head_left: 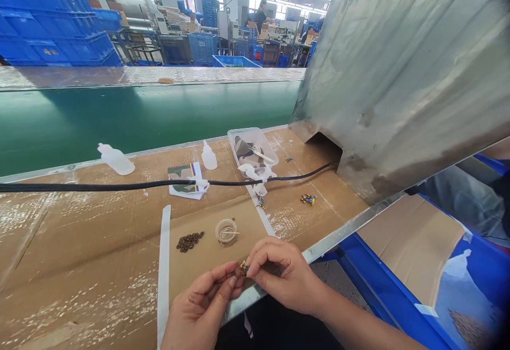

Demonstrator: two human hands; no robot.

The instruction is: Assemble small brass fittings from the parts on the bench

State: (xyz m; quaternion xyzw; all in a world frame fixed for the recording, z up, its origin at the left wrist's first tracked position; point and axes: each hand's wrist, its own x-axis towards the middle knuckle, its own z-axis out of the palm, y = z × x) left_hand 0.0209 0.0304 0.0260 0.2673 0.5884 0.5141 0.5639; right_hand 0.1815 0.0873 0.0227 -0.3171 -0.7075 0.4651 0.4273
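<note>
Both hands meet just above the table's front edge. My left hand (pixel 209 299) is closed in a pinch, with a hint of brown at its fingertips that is too small to make out. Facing it, my right hand (pixel 281 273) pinches a tiny gold-and-dark-blue piece (pixel 244 268) between thumb and forefinger. Beyond the hands lies a brown paper sheet (pixel 207 265). On it are a cluster of small dark brown rings (pixel 190 241) and a small round clear tub (pixel 227 232) with a thin stick across it. More little blue-and-gold pieces (pixel 308 199) lie farther right.
A black cable (pixel 119 185) crosses the table. Behind it are two white squeeze bottles (pixel 116 160) (pixel 209 156), a camouflage-patterned card (pixel 185 176) and a clear plastic box (pixel 265 148). A large metal housing (pixel 390 84) rises at right. A green belt (pixel 179 108) runs behind.
</note>
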